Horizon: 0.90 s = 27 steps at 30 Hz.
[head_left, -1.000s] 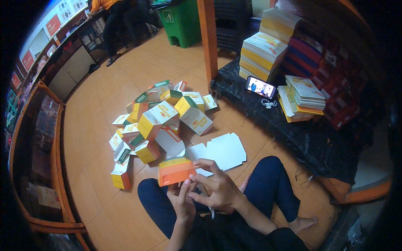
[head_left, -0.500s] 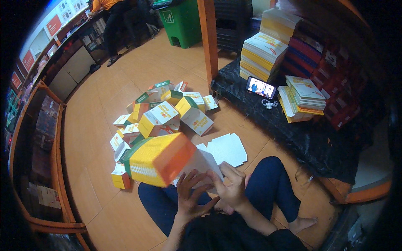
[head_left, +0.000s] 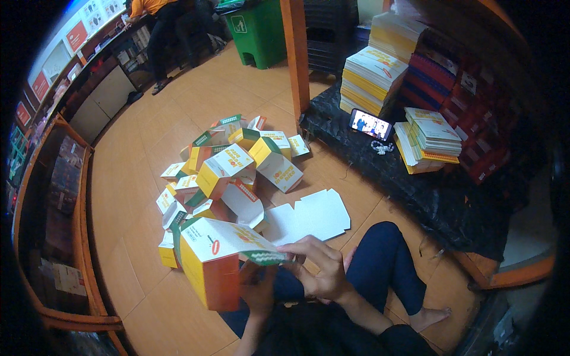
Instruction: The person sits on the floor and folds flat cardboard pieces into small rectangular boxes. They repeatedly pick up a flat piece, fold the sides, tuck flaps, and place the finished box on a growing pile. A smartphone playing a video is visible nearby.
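Observation:
A partly folded cardboard food box (head_left: 217, 246), white on top with yellow and orange sides, hangs tilted over my lap. My left hand (head_left: 259, 292) grips it from below, its fingers partly hidden behind the orange side and in shadow. Thumb and fingers of my right hand (head_left: 323, 267) pinch the box's green-patterned flap at its right end. Just beyond my hands, a flat white cardboard blank (head_left: 317, 215) lies on the floor. Behind the held box spreads a heap of folded boxes (head_left: 228, 167) in white, yellow and green.
On a black-covered platform (head_left: 350, 151) at the right stand a tall stack of flat cardboard (head_left: 371, 74), a smaller stack (head_left: 432, 133) and a phone (head_left: 369, 124). A green bin (head_left: 256, 32) and another person (head_left: 159, 38) are at the back. A wooden-framed cabinet (head_left: 83, 237) borders the left.
The box has turned, so its white printed panel now faces up and the orange side faces me. My right hand has shifted onto the green flap; my left hand is lower, beneath the box.

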Each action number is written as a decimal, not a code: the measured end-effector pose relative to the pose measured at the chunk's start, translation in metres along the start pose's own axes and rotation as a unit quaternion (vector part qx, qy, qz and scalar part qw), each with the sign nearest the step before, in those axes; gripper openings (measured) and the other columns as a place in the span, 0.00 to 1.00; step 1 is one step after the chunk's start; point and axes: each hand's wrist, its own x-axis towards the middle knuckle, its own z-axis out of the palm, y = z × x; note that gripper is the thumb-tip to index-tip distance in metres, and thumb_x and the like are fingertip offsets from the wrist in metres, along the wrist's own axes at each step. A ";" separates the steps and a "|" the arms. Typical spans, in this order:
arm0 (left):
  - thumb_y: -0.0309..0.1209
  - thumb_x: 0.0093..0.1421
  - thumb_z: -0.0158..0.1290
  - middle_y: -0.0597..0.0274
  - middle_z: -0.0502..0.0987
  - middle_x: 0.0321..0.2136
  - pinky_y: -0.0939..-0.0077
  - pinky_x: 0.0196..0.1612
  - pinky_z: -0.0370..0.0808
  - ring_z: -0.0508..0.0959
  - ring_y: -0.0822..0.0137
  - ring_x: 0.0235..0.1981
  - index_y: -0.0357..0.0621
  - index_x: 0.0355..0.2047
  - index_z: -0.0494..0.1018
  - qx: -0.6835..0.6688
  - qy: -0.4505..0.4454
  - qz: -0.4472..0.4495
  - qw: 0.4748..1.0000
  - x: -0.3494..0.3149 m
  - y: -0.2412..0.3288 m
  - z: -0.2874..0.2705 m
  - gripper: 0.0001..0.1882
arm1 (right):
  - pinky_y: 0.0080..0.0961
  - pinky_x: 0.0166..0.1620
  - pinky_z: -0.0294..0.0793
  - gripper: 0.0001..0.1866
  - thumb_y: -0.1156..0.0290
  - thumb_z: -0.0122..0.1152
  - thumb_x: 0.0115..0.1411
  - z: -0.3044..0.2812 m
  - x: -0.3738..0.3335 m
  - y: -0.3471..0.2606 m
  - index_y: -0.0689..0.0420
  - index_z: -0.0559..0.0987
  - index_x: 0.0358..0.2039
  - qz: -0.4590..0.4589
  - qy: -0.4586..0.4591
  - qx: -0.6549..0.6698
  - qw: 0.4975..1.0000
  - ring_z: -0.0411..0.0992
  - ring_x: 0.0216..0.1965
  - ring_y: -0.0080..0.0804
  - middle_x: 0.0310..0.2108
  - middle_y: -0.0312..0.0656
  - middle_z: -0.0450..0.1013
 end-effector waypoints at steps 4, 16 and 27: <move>0.20 0.58 0.60 0.61 0.81 0.37 0.75 0.42 0.76 0.80 0.70 0.38 0.36 0.37 0.79 -0.151 0.075 -0.052 0.984 -0.004 0.009 0.008 0.07 | 0.31 0.40 0.79 0.23 0.82 0.67 0.52 -0.001 0.000 0.003 0.59 0.78 0.50 -0.059 -0.063 -0.050 0.995 0.78 0.36 0.40 0.36 0.45 0.76; 0.22 0.63 0.57 0.60 0.83 0.34 0.77 0.44 0.74 0.79 0.72 0.35 0.31 0.38 0.80 -0.136 -0.023 -0.148 0.979 0.000 0.010 0.004 0.07 | 0.32 0.32 0.77 0.16 0.83 0.69 0.46 0.007 0.002 0.022 0.62 0.80 0.37 -0.177 -0.016 -0.176 0.968 0.77 0.30 0.40 0.33 0.43 0.76; 0.24 0.62 0.56 0.52 0.77 0.49 0.71 0.53 0.76 0.78 0.63 0.51 0.33 0.55 0.69 -0.340 -0.028 -0.163 0.926 0.003 0.015 0.001 0.21 | 0.43 0.52 0.77 0.24 0.76 0.67 0.50 0.005 -0.004 0.033 0.52 0.79 0.50 -0.145 -0.043 -0.096 0.984 0.74 0.50 0.44 0.53 0.45 0.71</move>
